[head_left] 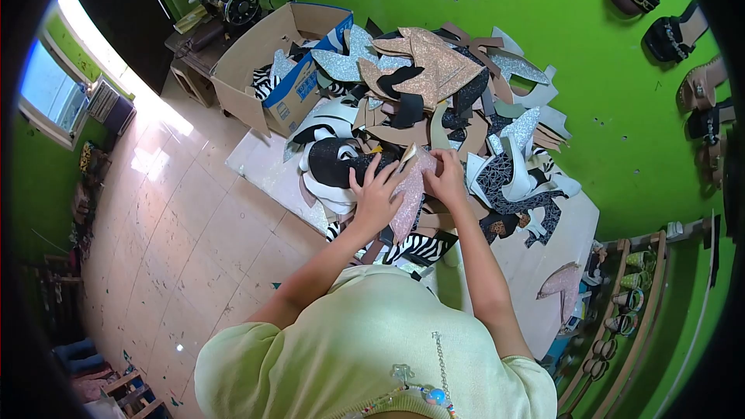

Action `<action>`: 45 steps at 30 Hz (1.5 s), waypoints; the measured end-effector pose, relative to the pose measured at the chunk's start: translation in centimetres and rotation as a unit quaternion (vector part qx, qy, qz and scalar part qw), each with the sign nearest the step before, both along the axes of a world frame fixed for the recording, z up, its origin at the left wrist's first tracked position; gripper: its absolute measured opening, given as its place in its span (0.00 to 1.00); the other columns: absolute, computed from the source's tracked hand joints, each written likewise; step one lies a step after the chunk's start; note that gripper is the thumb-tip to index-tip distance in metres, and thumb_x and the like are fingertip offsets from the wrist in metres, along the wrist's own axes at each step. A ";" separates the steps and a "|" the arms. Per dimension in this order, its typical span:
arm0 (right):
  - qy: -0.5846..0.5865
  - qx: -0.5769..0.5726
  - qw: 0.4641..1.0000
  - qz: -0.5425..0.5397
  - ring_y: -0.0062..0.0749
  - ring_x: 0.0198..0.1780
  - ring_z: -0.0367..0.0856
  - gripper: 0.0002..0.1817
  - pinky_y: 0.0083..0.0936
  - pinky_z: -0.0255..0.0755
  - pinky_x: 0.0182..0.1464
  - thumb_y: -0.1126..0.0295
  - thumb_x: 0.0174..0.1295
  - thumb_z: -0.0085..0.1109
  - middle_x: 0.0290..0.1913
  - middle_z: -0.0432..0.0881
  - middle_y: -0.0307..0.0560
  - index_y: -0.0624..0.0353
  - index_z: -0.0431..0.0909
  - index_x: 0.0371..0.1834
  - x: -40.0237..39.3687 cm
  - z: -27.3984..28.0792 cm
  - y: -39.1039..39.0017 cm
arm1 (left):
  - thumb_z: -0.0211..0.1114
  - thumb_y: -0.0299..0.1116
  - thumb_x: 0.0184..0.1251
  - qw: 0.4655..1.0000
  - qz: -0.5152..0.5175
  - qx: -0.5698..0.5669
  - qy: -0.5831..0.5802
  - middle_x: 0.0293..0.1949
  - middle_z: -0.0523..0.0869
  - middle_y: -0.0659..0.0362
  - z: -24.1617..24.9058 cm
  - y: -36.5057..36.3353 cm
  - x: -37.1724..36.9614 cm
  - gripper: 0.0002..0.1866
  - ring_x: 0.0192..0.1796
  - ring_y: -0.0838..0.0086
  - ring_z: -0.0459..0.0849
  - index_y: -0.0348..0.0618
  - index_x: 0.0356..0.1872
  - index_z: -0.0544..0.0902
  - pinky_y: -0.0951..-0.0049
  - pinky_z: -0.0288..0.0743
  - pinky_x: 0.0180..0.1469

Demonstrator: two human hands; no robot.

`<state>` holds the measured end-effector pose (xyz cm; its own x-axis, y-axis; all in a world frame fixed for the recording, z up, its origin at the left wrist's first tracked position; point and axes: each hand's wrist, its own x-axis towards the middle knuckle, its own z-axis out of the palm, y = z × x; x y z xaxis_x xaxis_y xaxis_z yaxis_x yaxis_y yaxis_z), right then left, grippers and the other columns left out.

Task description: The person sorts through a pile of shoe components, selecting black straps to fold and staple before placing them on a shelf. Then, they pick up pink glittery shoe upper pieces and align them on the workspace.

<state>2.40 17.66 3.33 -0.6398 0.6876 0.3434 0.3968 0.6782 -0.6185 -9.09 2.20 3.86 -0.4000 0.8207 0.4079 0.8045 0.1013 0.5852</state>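
A pink glittery cut-out shoe piece (410,200) is in front of me, over the heap of cut pieces. My right hand (445,178) pinches its upper right edge between thumb and fingers. My left hand (378,195) rests along its left side with fingers spread; fingertips lie near a pale, folded-looking tip. Just left of that hand are a black piece (330,161) and white curved pieces. Zebra-striped material (423,248) shows below the pink piece. Rose-gold glitter pieces (431,70) lie on top of the heap beyond my hands.
A cardboard box (252,58) holding scraps stands at the back left, near a sewing machine (233,8). Another pink glitter piece (560,289) lies on the white table (512,279) at right. Sandals (667,39) hang on the green wall; a wooden shoe rack (621,302) stands below.
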 end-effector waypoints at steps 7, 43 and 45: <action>0.073 -0.059 0.996 -0.013 0.45 0.42 0.71 0.18 0.33 0.65 0.47 0.79 0.39 0.64 0.38 0.70 0.49 0.60 0.69 0.36 1.0 -0.5 -0.1 | 0.64 0.26 0.44 0.997 -0.058 0.058 -0.012 0.57 0.74 0.60 -0.7 -0.5 1.1 0.05 0.65 0.61 0.63 0.49 0.22 0.84 0.46 0.40 0.65; 0.144 -0.282 0.945 -0.080 0.24 0.39 0.73 0.12 0.22 0.67 0.46 0.76 0.54 0.55 0.36 0.78 0.44 0.66 0.73 0.42 7.1 2.9 -0.8 | 0.62 0.41 0.56 0.995 0.040 0.082 0.039 0.36 0.78 0.46 3.3 18.3 -17.2 0.15 0.41 0.53 0.77 0.38 0.33 0.81 0.59 0.70 0.41; 0.145 -0.280 0.945 -0.080 0.24 0.40 0.73 0.12 0.22 0.67 0.46 0.76 0.54 0.55 0.36 0.78 0.43 0.66 0.73 0.42 7.1 2.9 -0.7 | 0.57 0.46 0.59 0.990 0.131 -0.044 -0.037 0.32 0.80 0.42 3.8 18.3 -18.8 0.19 0.38 0.48 0.78 0.37 0.34 0.80 0.55 0.70 0.40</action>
<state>9.47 16.97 6.27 -0.4467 0.8938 0.0407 0.2257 0.1566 -0.9615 -27.87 20.50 7.64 -0.6300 0.7160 0.3008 0.6993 0.3544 0.6208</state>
